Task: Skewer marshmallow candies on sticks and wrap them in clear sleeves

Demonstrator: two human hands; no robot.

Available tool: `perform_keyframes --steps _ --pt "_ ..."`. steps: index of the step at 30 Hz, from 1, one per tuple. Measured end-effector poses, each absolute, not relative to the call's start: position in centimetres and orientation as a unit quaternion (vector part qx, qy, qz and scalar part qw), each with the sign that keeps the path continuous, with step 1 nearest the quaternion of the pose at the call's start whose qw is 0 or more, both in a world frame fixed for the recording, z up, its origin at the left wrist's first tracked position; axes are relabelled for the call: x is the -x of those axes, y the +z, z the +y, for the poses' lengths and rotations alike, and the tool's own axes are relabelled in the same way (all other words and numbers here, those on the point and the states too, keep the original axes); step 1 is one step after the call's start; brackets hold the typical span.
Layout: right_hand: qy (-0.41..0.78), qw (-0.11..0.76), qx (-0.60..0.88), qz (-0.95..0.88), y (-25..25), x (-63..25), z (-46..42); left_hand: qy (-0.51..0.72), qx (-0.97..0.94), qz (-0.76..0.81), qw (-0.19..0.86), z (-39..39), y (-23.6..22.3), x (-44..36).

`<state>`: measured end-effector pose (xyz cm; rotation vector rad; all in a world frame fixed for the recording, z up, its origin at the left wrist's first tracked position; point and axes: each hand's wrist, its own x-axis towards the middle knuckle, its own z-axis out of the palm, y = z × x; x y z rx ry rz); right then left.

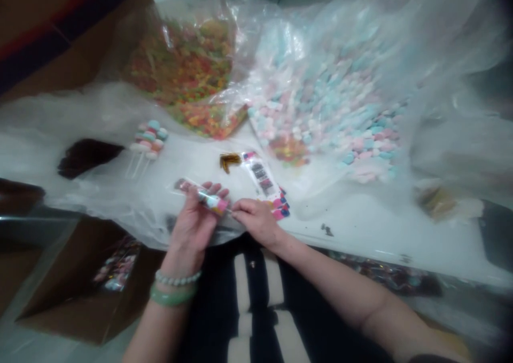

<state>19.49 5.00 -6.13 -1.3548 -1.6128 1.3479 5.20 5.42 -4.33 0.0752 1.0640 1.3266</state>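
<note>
My left hand [194, 221] is closed round a small clear packet [202, 194] with pink and colourful contents, held over the table's near edge. My right hand [256, 219] pinches the packet's right end, fingers pressed together. Just beyond my right hand lies a pile of flat printed packets [266, 181] with pink and blue ends. A small bundle of brown-gold twist ties [229, 161] lies behind them. Two marshmallow skewers [149, 138] on white sticks rest to the left.
A big clear bag of orange and green gummy sweets [188, 74] and one of pink, blue and white marshmallows [332, 106] lie open on the plastic-covered table [360, 213]. A cardboard box [86, 283] with wrapped items stands on the floor at the left.
</note>
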Motion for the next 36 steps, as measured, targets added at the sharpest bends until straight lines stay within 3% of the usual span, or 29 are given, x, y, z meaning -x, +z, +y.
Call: perform_keyframes --steps 9,20,26,32,36 --pt "0.33 0.343 0.491 -0.73 -6.5 -19.1 4.5 0.559 -0.117 0.528 0.628 4.7 -5.4 -7.4" --pt "0.283 0.356 0.478 -0.751 -6.7 -19.6 4.6 0.486 -0.033 0.422 0.765 4.1 -4.3 -7.3" --pt "0.191 0.347 0.469 -0.79 -7.0 -19.4 4.7 0.513 0.043 0.464 0.72 4.7 -4.4 -7.5" --pt "0.188 0.385 0.427 -0.796 -6.5 -19.1 3.7 0.581 -0.026 0.482 0.655 3.5 -4.5 -7.7" --pt "0.081 0.434 0.3 -0.845 -7.7 -18.9 5.3 0.595 -0.004 0.442 0.671 3.4 -4.6 -7.2"
